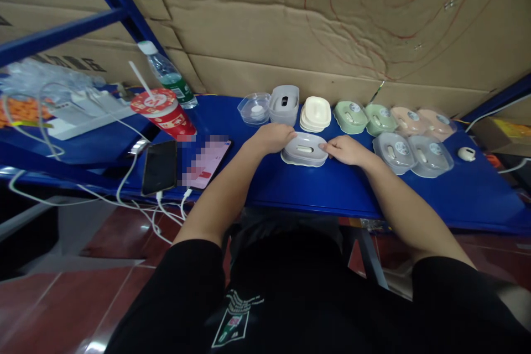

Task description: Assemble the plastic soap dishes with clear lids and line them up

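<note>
A small grey lidded plastic box lies on the blue shelf in front of me. My left hand curls over its left end and my right hand grips its right end, so both hands are closed on it. Just behind it stand a clear round lid, a stack of clear trays and a stack of cream trays.
To the right lie closed boxes: two green, two pink, two grey, and a small white part. On the left are a red cup with a straw, a water bottle, two phones and charging cables.
</note>
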Demonstrator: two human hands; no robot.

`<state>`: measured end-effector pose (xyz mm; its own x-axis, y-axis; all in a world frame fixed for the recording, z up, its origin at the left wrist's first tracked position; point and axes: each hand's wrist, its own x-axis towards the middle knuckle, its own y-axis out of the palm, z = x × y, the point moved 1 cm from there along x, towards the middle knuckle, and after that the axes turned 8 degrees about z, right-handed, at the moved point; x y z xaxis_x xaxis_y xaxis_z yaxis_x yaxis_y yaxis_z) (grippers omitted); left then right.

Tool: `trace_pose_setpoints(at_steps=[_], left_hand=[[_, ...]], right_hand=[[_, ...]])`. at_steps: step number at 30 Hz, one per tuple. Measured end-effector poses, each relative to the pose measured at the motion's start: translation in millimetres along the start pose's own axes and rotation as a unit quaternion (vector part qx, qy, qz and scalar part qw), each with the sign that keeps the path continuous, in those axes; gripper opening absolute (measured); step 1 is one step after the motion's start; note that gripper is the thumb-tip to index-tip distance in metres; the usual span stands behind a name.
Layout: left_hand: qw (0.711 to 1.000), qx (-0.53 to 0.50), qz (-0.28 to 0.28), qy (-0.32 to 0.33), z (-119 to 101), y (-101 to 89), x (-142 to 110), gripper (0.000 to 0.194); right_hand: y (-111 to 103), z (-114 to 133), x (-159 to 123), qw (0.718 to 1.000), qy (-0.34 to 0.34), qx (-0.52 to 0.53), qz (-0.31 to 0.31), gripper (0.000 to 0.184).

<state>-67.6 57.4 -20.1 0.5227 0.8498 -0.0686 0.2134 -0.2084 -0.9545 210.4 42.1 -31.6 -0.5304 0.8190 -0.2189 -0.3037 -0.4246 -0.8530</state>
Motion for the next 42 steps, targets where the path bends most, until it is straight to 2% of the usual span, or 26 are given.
trace_pose_setpoints(at_steps=[9,12,14,17,19,21,23,27,30,33,37,40,42], left_hand=[[1.000,-0.003,0.025,-0.017,3.6,8.9,2.5,0.032],[0.999,-0.018,-0.034,-0.034,4.6,3.2,1.3,0.029],[0.991,-0.043,-0.110,-0.063,8.7,-6.0,-1.6,0.031],[0.961,-0.074,-0.238,-0.117,23.5,-20.6,-8.6,0.035],[0.942,-0.069,-0.292,-0.147,38.0,-25.4,-12.9,0.038],[0.937,-0.061,-0.302,-0.166,52.7,-24.9,-14.6,0.042],[0.941,-0.062,-0.284,-0.174,64.4,-21.4,-13.4,0.040],[0.941,-0.072,-0.262,-0.202,73.3,-18.3,-8.8,0.030],[0.922,-0.084,-0.308,-0.219,72.1,-23.4,-9.6,0.028],[0.896,-0.093,-0.384,-0.201,67.6,-31.5,-14.1,0.033],[0.881,-0.079,-0.445,-0.141,53.1,-40.9,-20.4,0.040],[0.884,-0.085,-0.454,-0.069,35.1,-42.7,-23.0,0.041],[0.895,-0.097,-0.433,-0.031,21.7,-39.5,-22.4,0.041]], right_hand=[[2.4,0.3,1.9,0.999,-0.015,0.001,-0.033,0.078],[2.2,0.4,1.6,1.000,-0.010,-0.006,-0.027,0.079],[2.3,0.9,1.4,0.999,-0.005,-0.012,-0.029,0.080],[2.7,2.3,1.2,0.999,0.000,-0.026,-0.037,0.079],[3.0,3.0,1.2,0.998,-0.001,-0.035,-0.043,0.077],[3.3,3.1,1.5,0.998,-0.003,-0.041,-0.046,0.076],[3.5,2.5,1.7,0.998,-0.004,-0.041,-0.048,0.075],[3.8,1.5,1.8,0.998,-0.007,-0.041,-0.050,0.074],[4.1,1.6,1.2,0.998,-0.004,-0.045,-0.046,0.074],[3.6,2.4,-0.1,0.997,0.003,-0.046,-0.065,0.073],[-0.5,3.0,-2.5,0.986,0.018,-0.012,-0.165,0.074],[-4.4,3.8,-4.7,0.968,0.010,0.042,-0.249,0.077],[-5.6,5.7,-6.3,0.958,-0.005,0.078,-0.275,0.081]])
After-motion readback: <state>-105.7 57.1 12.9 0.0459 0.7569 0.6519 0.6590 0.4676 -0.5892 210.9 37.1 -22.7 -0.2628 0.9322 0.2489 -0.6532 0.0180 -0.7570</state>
